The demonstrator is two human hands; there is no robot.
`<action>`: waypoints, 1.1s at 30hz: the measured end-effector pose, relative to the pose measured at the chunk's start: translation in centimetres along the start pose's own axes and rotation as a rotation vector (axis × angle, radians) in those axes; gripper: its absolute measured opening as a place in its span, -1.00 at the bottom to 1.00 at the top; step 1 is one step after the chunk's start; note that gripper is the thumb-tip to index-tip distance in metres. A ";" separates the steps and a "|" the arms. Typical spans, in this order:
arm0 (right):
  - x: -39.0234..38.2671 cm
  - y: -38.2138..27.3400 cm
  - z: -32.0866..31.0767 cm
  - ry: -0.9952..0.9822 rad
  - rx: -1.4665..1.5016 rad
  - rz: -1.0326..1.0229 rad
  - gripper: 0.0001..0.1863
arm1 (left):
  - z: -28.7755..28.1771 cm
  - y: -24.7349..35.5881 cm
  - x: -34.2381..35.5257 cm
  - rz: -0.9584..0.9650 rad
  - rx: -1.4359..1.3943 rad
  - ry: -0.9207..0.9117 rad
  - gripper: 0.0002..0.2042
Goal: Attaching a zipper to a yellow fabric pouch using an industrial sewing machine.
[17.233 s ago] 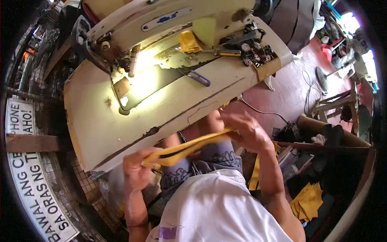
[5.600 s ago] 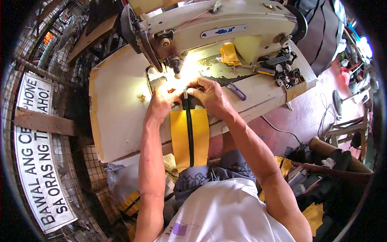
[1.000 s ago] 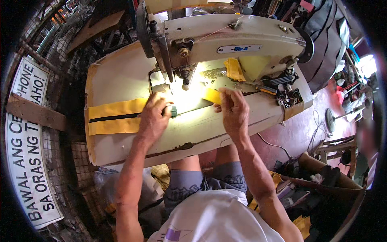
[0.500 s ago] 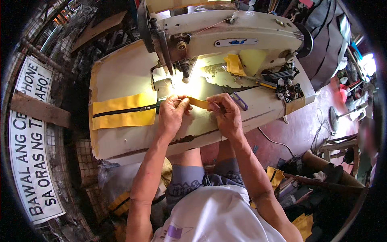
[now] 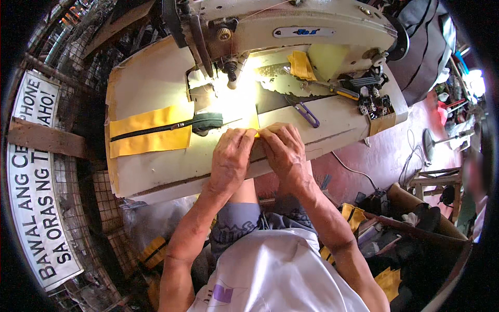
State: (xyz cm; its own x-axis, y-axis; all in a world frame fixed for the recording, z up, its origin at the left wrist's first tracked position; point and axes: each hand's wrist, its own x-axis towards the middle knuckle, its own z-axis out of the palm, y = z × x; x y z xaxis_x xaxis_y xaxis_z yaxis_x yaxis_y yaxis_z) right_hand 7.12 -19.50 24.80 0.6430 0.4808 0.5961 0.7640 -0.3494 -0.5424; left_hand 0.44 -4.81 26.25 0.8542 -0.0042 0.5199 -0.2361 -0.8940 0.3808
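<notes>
My left hand [image 5: 230,156] and my right hand [image 5: 283,151] meet over the near edge of the sewing table [image 5: 171,174]. Between their fingertips they pinch a small yellow fabric strip [image 5: 255,122]; most of it is hidden by the fingers and the lamp's glare. Left of my hands lies a yellow fabric piece [image 5: 161,146] with a black zipper [image 5: 148,132] along its middle. A bundled dark zipper tape [image 5: 209,124] continues from its right end. Purple-handled thread snips [image 5: 307,115] rest to the right. The sewing machine [image 5: 306,44] stands beyond, its needle area brightly lit.
Folded yellow fabric pieces [image 5: 300,65], a screwdriver [image 5: 345,93] and several bobbins [image 5: 375,106] sit at the right of the table. A wire mesh wall with a sign [image 5: 44,218] is at left. Fabric scraps [image 5: 389,283] and a fan [image 5: 428,143] are at lower and far right.
Both hands have come closer together, toward me, and the yellow strip once stretched between them is now mostly covered. The view has shifted slightly; the dark zipper bundle shows more.
</notes>
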 end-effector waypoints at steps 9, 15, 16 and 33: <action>0.3 0.6 -0.9 -0.086 -0.041 0.011 -0.78 | -1.0 -1.5 0.0 -0.013 0.007 -0.029 -0.81; 0.5 0.5 -1.3 -0.121 -0.011 0.038 -0.79 | -1.0 -1.7 0.4 -0.044 -0.032 -0.030 -0.87; 0.6 0.5 -1.3 -0.127 -0.008 0.039 -0.79 | -1.0 -1.8 0.5 -0.040 -0.022 -0.062 -0.87; 1.2 1.5 -1.6 -0.203 -0.091 -0.245 -0.70 | -0.8 -1.7 0.0 0.079 0.066 -0.096 -0.75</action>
State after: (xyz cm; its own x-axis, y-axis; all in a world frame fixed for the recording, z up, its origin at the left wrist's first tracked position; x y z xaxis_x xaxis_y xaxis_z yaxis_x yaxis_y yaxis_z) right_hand 9.10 -20.77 25.67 0.4233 0.7069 0.5667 0.9019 -0.2696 -0.3374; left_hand 0.50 -2.97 26.24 0.8752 -0.1155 0.4697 -0.2761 -0.9166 0.2891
